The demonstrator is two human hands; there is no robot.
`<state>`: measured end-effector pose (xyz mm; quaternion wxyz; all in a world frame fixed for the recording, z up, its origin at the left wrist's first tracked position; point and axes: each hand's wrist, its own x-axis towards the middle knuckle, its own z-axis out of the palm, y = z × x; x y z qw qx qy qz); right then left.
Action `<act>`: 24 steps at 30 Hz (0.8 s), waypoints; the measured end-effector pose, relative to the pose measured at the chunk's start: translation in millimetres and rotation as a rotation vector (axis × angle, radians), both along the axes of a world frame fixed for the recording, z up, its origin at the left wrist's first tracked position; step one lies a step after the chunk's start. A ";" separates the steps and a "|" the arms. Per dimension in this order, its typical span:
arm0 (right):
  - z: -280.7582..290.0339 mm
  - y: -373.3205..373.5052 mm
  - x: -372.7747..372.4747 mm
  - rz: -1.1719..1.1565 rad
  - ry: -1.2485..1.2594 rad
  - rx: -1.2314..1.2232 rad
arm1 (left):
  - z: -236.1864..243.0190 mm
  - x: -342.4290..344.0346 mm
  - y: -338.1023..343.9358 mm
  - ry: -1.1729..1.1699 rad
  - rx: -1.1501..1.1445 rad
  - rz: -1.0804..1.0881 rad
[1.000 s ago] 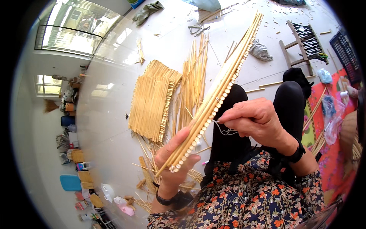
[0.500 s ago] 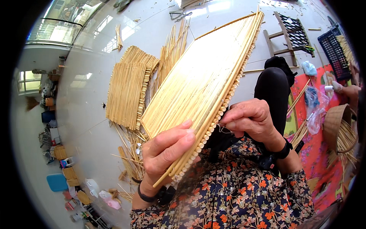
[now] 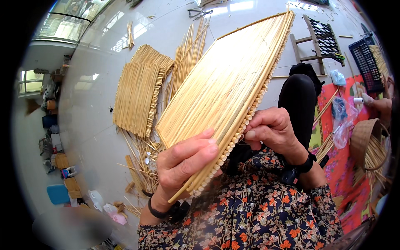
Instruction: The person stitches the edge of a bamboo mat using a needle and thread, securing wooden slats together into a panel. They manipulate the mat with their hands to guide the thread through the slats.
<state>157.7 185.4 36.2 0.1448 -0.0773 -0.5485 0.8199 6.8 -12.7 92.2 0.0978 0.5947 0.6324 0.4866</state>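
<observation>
A large panel of straw-coloured reeds (image 3: 216, 83) is held up slanted over my lap, with thin rods laid along its near right side and cut reed ends lined up below them. Near its lower corner my left hand (image 3: 185, 160) grips that panel, fingers over the top face; the thumb is hidden behind the edge. By the right-hand edge, my right hand (image 3: 273, 131) is closed in a pinch on a thin thread (image 3: 241, 140) that loops near the cut ends. Its fingertips are at the edge and partly hidden by it.
Two finished-looking reed panels (image 3: 135, 98) lie on the floor at left, beside loose reeds (image 3: 187, 62). A wooden stool (image 3: 308, 39) lies far right. On the red floral cloth (image 3: 337, 179) are a basket of reeds (image 3: 362, 141) and plastic bags. Another person's hand (image 3: 377, 102) shows at the right rim.
The panel and my left hand have shifted slightly right in the picture. My right hand has come closer against the panel's edge. A blurred grey shape has appeared at lower left.
</observation>
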 end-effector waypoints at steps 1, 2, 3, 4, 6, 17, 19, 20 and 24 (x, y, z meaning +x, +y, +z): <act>-0.7 -1.2 -0.5 -0.008 0.006 -0.019 | 0.5 -0.2 0.6 0.002 0.000 -0.002; -2.1 -1.7 -0.1 0.003 0.000 -0.016 | 1.0 0.0 0.7 0.002 -0.001 -0.001; -3.7 -1.7 0.9 0.014 -0.006 -0.013 | 1.4 0.1 0.7 0.003 -0.002 -0.001; -4.4 -2.0 1.6 0.025 -0.011 -0.010 | 1.5 0.1 0.7 0.015 -0.008 -0.006; -1.0 -3.6 2.4 0.020 -0.029 -0.034 | 2.6 -0.2 1.6 0.040 -0.020 -0.019; 13.4 1.8 8.2 0.083 -0.183 -0.164 | -8.2 1.4 5.0 0.057 0.021 -0.033; 11.0 1.4 12.1 0.077 -0.171 -0.260 | -10.0 3.5 5.1 0.074 0.013 -0.033; 8.6 0.9 13.5 0.074 -0.160 -0.263 | -9.9 3.7 5.1 0.086 0.004 -0.035; 4.4 -4.6 16.9 0.039 -0.143 -0.273 | -9.9 4.8 6.9 0.109 0.001 -0.045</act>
